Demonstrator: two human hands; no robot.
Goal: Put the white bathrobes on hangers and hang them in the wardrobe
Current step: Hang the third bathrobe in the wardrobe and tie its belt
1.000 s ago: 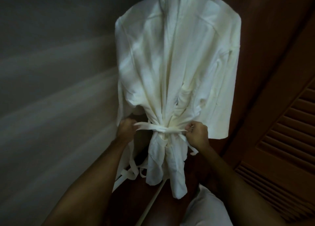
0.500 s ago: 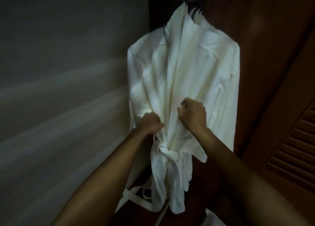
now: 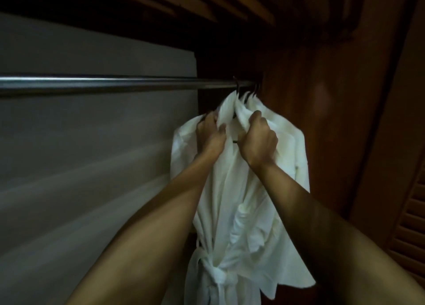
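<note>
White cloth fills the middle of the view: a bathrobe [image 3: 232, 189] hangs on a dark hanger [image 3: 236, 90] whose hook sits over the metal rail [image 3: 115, 83] at the right end of the wardrobe, close to the brown wooden side wall [image 3: 310, 86]. More white collars show just behind it at the same end of the rail. The belt [image 3: 216, 276] is tied in a knot at the waist. The left hand [image 3: 210, 134] grips the left side of the collar, its fingers curled into the cloth. The right hand [image 3: 258, 141] grips the right side of the collar, fingers bunched round the fabric. The two hands are near each other, just below the rail. A slatted door [image 3: 411, 224] stands at the right edge.
</note>
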